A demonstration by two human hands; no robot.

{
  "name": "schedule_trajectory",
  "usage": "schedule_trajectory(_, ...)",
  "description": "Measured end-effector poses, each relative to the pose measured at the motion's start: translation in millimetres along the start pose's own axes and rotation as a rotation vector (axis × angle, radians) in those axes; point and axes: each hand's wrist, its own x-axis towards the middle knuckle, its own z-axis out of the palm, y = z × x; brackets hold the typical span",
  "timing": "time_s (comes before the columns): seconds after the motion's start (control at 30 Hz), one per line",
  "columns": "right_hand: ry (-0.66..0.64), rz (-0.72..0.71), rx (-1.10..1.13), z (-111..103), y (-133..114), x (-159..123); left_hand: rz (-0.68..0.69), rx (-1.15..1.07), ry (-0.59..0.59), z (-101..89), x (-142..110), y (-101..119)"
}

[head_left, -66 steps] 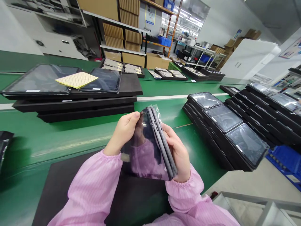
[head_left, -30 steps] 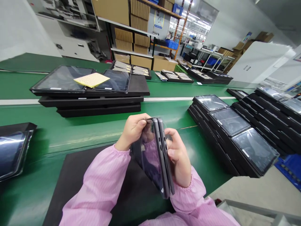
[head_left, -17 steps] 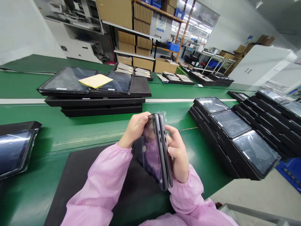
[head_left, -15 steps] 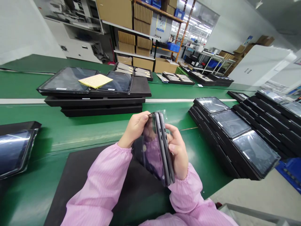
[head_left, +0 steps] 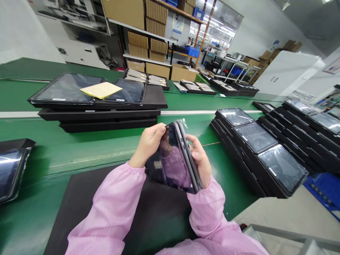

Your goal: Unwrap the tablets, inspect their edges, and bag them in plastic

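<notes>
Two dark tablets (head_left: 174, 164) stand face to back between my hands, their grey edges with port openings turned to the right. A bit of clear film sticks up at their top corner. My left hand (head_left: 152, 143) grips the near tablet by its upper left corner, thumb on the glossy screen. Wrapped round the right side and back of the pair is my right hand (head_left: 200, 159), fingers at the edges. Both tablets are tilted above a black mat (head_left: 92, 198) on the green table (head_left: 87, 150). The screen reflects a pink sleeve.
Black foam trays (head_left: 111, 120) carry film-covered tablets and a yellow dotted sticker sheet (head_left: 101, 90) at the back left. More stacked trays with screens (head_left: 256, 136) stand on the right. At the left edge lies another wrapped screen (head_left: 12, 170). Trays of pale parts (head_left: 195, 87) line the far side.
The two tablets have tilted so the near screen faces me more, and their lower end has risen. Both hands keep their hold. The view has shifted slightly.
</notes>
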Motion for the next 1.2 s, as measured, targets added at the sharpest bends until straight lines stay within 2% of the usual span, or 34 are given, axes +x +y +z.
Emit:
schedule_trajectory(0.27, -0.045, 0.026, 0.057, -6, 0, 9, 0.000, 0.064, 0.039, 0.1, 0, 2)
schedule_trajectory(0.47, -0.029, 0.073, 0.071, -10, -1, 17, -0.009, 0.124, 0.067, -0.6, -2, 4)
schedule_trajectory(1.2, -0.088, 0.054, 0.103, -11, -1, 14, 0.030, 0.104, 0.054, -2.0, -2, 2)
